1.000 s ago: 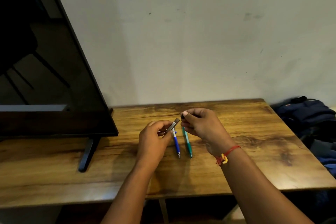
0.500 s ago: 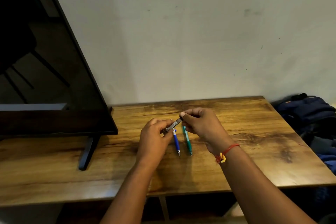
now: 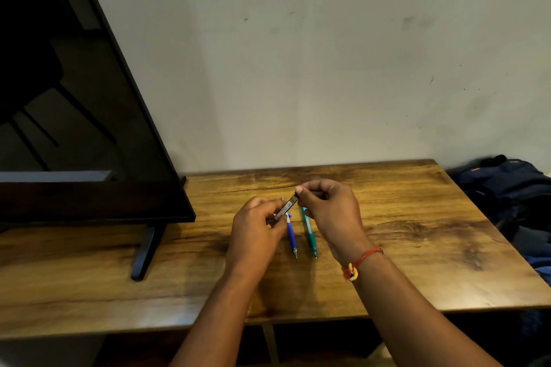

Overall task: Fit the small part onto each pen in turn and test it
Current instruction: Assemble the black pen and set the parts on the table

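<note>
Grey pen (image 3: 284,209) is held slanted above the bench (image 3: 417,217): your left hand (image 3: 256,232) has its fingers closed round the lower end, your right hand (image 3: 331,211) pinches the upper tip. Blue pen (image 3: 291,236) and green pen (image 3: 310,232) lie side by side on the wood beneath, tips toward you.
</note>
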